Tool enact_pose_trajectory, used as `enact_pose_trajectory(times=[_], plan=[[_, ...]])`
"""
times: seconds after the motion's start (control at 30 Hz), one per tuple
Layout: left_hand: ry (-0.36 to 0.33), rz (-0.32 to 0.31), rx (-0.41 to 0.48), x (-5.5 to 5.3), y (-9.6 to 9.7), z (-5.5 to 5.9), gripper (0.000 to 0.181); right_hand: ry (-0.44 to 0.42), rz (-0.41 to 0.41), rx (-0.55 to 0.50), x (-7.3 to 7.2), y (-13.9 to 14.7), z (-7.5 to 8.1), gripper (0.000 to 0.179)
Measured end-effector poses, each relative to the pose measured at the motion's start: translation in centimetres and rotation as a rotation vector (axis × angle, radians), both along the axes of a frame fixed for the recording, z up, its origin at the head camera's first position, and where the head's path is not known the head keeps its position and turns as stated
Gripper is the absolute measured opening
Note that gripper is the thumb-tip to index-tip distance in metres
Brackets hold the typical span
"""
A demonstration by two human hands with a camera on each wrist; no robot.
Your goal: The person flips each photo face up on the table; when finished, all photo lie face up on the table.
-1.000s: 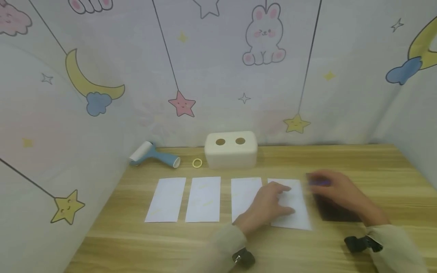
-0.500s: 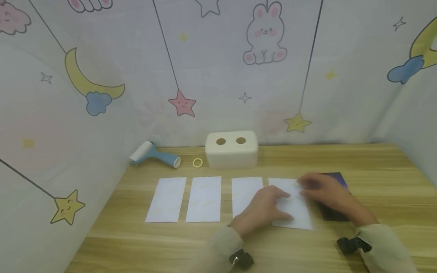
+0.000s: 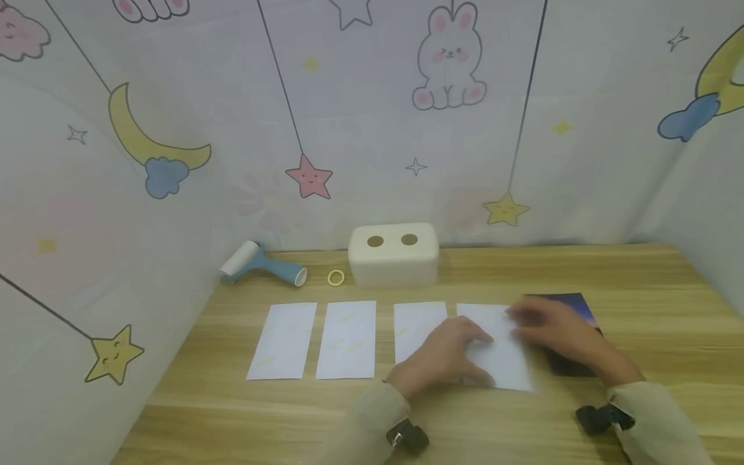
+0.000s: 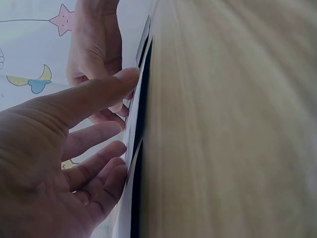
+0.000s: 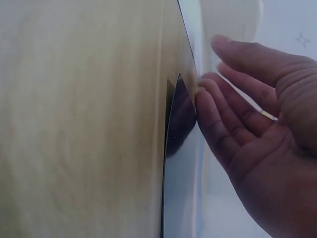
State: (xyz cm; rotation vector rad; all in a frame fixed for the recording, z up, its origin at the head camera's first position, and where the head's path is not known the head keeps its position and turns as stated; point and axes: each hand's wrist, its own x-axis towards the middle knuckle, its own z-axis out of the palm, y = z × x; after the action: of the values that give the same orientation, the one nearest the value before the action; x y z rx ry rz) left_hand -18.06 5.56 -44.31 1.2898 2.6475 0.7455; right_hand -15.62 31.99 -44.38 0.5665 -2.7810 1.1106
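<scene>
My left hand rests with thumb and fingers spread over the right-most white card, its wrist crossing the third white card. In the left wrist view, the left fingertips sit right at the card's edge. My right hand reaches in from the right; its fingertips touch the same card's right side, blurred in the head view. In the right wrist view, the right thumb stands apart from the fingers. A glossy dark purple printed card lies under the right hand, partly hidden.
Two more white cards with faint yellowish strips lie to the left. Along the back wall stand a blue-handled lint roller, a small cream ring and a white box with two round holes.
From over the dark card, the right hand has moved left to the right-most white card's side, uncovering more of the dark card. The left hand has shifted slightly left and down.
</scene>
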Motion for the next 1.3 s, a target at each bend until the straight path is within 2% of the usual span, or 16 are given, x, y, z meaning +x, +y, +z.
enact_pose_trajectory(times=[0.3, 0.5, 0.8, 1.07, 1.3], plan=[[0.006, -0.035, 0.004, 0.4, -0.2, -0.4, 0.066, -0.019, -0.016, 0.019, 0.1, -0.2, 0.3, 0.029], [0.007, -0.044, -0.004, 0.3, -0.2, -0.4, 0.062, -0.016, -0.008, 0.028, 0.1, -0.2, 0.2, 0.028], [-0.122, -0.064, 0.074, -0.5, -0.7, -0.5, 0.045, 0.063, 0.081, 0.010, 0.1, 0.3, -0.2, 0.032], [-0.231, -0.039, 0.188, -0.7, -1.3, -0.5, 0.034, 0.016, 0.187, -0.041, 0.0, 0.7, -0.2, 0.038], [-0.228, -0.035, 0.207, -0.7, -1.4, -0.4, 0.029, -0.018, 0.214, -0.041, 0.0, 1.3, -0.1, 0.041]])
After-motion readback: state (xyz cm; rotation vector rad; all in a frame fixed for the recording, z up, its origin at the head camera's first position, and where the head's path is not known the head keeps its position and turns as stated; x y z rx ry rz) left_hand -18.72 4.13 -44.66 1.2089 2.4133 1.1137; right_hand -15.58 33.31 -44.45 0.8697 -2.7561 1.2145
